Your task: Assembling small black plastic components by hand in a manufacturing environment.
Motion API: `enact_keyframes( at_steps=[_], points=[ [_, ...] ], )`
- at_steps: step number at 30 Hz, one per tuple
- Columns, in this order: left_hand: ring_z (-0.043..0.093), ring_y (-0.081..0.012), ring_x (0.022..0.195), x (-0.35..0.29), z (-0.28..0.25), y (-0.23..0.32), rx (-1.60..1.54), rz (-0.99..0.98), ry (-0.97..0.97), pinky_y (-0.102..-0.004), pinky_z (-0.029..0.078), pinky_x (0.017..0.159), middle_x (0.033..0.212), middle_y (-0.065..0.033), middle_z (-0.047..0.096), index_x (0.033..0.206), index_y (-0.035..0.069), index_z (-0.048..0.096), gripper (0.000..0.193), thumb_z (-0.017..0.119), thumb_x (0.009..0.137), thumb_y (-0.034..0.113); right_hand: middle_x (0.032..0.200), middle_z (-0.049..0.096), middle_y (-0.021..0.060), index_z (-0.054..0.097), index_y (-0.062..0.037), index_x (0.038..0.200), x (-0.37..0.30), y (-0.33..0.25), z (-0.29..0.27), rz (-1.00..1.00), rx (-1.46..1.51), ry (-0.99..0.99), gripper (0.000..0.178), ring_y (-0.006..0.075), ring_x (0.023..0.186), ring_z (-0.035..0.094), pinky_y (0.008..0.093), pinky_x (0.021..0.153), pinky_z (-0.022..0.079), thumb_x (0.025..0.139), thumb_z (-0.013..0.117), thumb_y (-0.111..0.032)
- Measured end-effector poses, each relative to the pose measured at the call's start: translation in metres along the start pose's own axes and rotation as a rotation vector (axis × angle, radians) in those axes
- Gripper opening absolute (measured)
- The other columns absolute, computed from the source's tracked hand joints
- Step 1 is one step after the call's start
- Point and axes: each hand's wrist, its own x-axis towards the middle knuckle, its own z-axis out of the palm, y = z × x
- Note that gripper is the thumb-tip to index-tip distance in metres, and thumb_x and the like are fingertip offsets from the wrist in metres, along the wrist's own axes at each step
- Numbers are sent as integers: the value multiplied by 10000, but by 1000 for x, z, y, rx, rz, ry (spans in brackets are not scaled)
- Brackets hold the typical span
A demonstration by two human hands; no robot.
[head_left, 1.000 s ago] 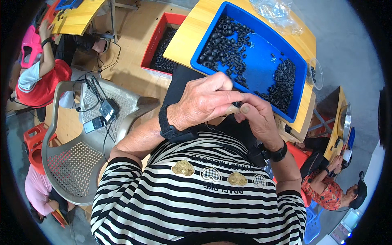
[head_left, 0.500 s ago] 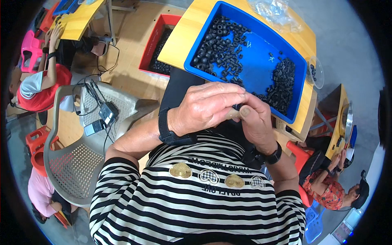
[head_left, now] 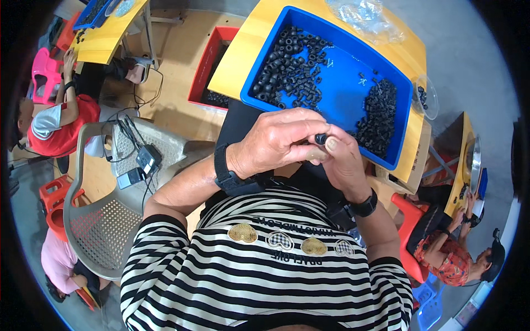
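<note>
A small round black plastic part [head_left: 321,138] shows between my fingertips, just in front of the tray. My left hand [head_left: 279,140] pinches it between thumb and forefinger. Closed against the same part from the other side is my right hand [head_left: 346,165], its thumb pressed close to it. The rest of the part is hidden by my fingers. Beyond my hands lies a blue tray [head_left: 345,55]. Larger black round parts [head_left: 284,66] are heaped in its left side, smaller black pieces [head_left: 378,113] in its right.
The tray rests on a yellow wooden table [head_left: 234,74] with a clear plastic bag [head_left: 367,19] and a clear round container [head_left: 432,105]. A red bin [head_left: 201,83] sits on the floor. At left stands a grey chair [head_left: 99,220] holding cables and devices. Other people work at both sides.
My fingers have shifted, so the black part, mostly covered before, now shows between them. The tray and table appear slightly farther left in view.
</note>
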Motion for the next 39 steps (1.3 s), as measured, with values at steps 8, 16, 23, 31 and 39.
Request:
enact_keyframes(
  at_steps=[8, 16, 23, 31, 39],
  points=[
    [599, -203, 972, 12, -11, 18, -188, -298, -206, -293, 501, 766, 1163, -147, 573, 1280, 22, 493, 790, 829, 579, 158, 922, 583, 23, 594, -16, 1003, -2, -22, 2, -247, -465, -21, 219, 96, 768, 525, 232, 699, 435, 846, 571, -167],
    [552, -122, 778, 8, 13, 30, -480, -448, -84, -268, 458, 739, 890, -50, 594, 1192, 6, 491, 558, 693, 784, 330, 738, 579, 35, 585, -58, 1005, -1, -14, 17, -393, -760, 11, 316, 123, 614, 544, 262, 554, 438, 795, 695, -268],
    [557, -116, 745, 11, 11, 32, -284, -342, 31, -269, 463, 677, 814, -53, 589, 1132, 9, 525, 603, 502, 866, 550, 703, 558, 56, 594, -37, 978, 8, -21, 25, -531, -804, 22, 315, 124, 588, 529, 256, 543, 432, 787, 702, -264],
    [627, -163, 710, 13, 6, 29, -280, -330, 120, -286, 494, 634, 773, -105, 628, 1060, -1, 558, 298, 559, 895, 248, 655, 543, 69, 616, -44, 931, 17, -20, 34, -596, -735, 63, 196, 133, 545, 517, 262, 524, 435, 807, 676, -183],
    [536, -81, 664, 25, 8, 10, -345, -413, -25, -229, 450, 595, 881, -47, 576, 1157, 15, 526, 491, 424, 940, 444, 646, 596, 62, 599, -10, 867, 24, -18, 17, -442, -682, 142, 141, 108, 562, 573, 266, 520, 464, 853, 593, -150]
  ],
)
